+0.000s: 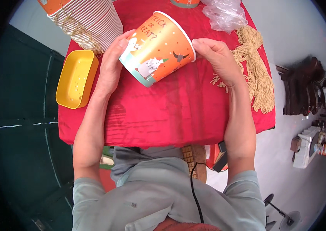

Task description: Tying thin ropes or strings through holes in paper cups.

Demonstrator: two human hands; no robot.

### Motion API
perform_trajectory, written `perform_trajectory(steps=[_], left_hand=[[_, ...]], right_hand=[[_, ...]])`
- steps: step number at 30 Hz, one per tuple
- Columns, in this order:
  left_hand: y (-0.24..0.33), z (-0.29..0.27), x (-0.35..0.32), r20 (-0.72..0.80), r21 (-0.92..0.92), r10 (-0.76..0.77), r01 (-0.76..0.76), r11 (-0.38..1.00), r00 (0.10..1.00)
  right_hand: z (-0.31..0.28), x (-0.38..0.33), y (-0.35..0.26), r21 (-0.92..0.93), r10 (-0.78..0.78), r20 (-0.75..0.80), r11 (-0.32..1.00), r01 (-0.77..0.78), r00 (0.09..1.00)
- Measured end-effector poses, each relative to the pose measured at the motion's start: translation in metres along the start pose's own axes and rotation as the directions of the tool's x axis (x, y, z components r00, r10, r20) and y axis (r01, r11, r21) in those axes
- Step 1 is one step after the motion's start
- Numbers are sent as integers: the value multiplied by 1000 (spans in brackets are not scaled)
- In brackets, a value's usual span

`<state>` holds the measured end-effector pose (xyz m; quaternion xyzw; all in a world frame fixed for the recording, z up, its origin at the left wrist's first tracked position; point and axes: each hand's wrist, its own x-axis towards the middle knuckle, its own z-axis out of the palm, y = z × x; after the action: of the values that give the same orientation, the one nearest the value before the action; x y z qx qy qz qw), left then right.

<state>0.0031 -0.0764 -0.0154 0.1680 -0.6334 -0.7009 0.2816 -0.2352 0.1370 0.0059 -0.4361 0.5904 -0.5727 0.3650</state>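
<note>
An orange paper bucket (161, 48) with a white rim, a pale teal base band and cartoon Halloween figures is held tilted above the red cloth, its mouth facing up and right. My left hand (112, 63) grips it at the lower left side, near the base. With thumb and fingers, my right hand (217, 57) pinches the rim on the right. The bucket's inside is hidden from view. Just beyond my right hand lies a bundle of beige cords (257, 73), a few short ends poking out below my wrist.
A tall stack of similar buckets (90, 23), with cords hanging down its side, stands at the far left. Nearer is a yellow plastic tub (70, 82). At the back are a clear plastic bag (226, 15) and another bucket (186, 3). The red-covered table (159, 123) ends before my body.
</note>
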Motion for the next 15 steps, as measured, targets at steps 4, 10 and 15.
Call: perform_trajectory(steps=[4, 10, 15], left_hand=[[-5, -3, 1, -40, -85, -60, 57, 995, 997], [0, -3, -1, -33, -133, -129, 123, 983, 991], [3, -3, -2, -8, -90, 104, -104, 990, 995]], right_hand=[[-3, -6, -13, -91, 6, 116, 996, 5, 993], [4, -7, -17, 10, -36, 78, 999, 36, 996], [14, -11, -15, -322, -357, 40, 879, 351, 933]])
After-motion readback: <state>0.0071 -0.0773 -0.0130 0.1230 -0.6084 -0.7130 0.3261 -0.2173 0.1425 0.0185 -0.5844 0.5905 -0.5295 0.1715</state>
